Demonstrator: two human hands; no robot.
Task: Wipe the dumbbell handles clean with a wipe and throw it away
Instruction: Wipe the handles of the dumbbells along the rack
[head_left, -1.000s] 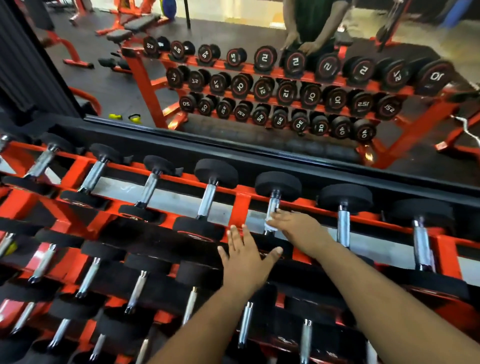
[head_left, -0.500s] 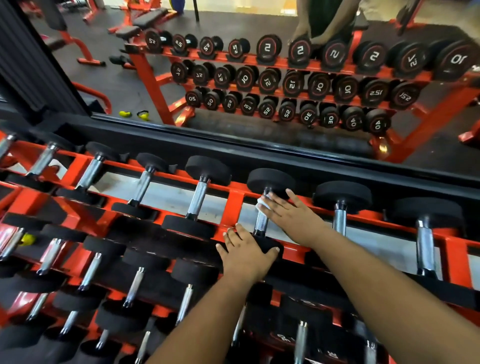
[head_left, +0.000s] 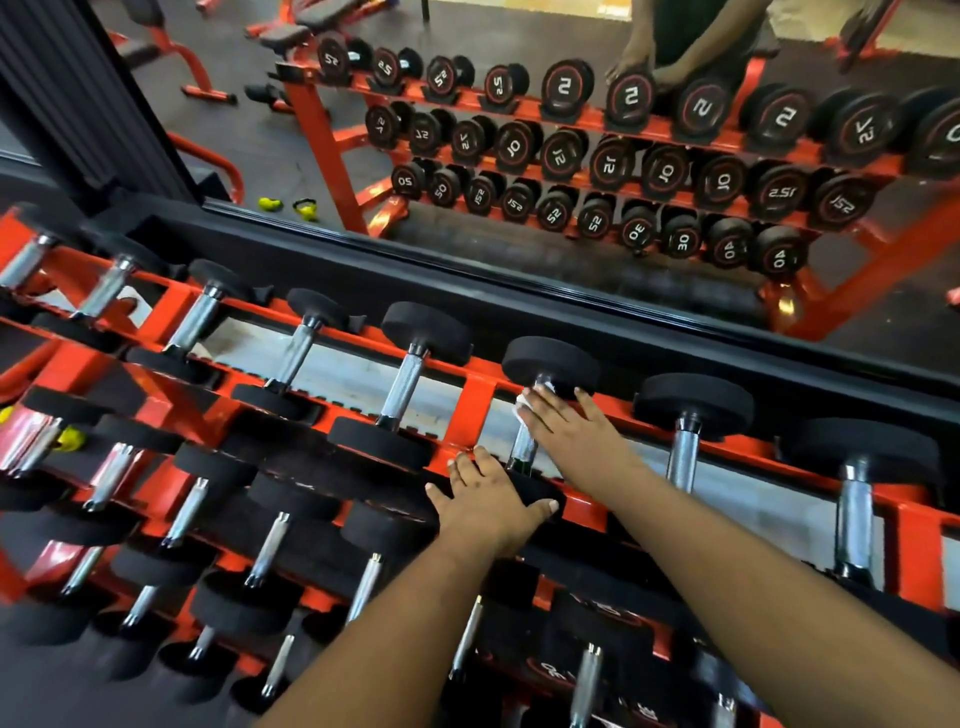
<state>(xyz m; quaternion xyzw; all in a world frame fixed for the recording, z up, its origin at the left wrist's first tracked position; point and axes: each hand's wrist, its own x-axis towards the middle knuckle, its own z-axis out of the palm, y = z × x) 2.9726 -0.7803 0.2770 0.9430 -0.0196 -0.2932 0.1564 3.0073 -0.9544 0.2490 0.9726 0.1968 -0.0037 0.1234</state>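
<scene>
A black-headed dumbbell (head_left: 551, 362) with a chrome handle (head_left: 521, 453) lies in the top tier of the orange rack (head_left: 471, 410). My right hand (head_left: 574, 434) lies over the far end of that handle, close to the far head. It holds a white wipe (head_left: 521, 409) against the metal, and a corner of the wipe shows at the hand's left edge. My left hand (head_left: 491, 501) grips the near head of the same dumbbell, thumb on its right side. The thumb of my right hand is hidden.
Several more dumbbells (head_left: 688, 408) fill the rack's top tier and the lower tiers (head_left: 270, 545) towards me. Behind the rack a wall mirror (head_left: 519, 171) reflects the numbered dumbbell heads, a person's arms, and yellow objects (head_left: 270, 203) on the dark floor.
My right hand slid the wipe up the handle from its middle to the far head. My left hand, open and spread before, came down and took hold of the near head.
</scene>
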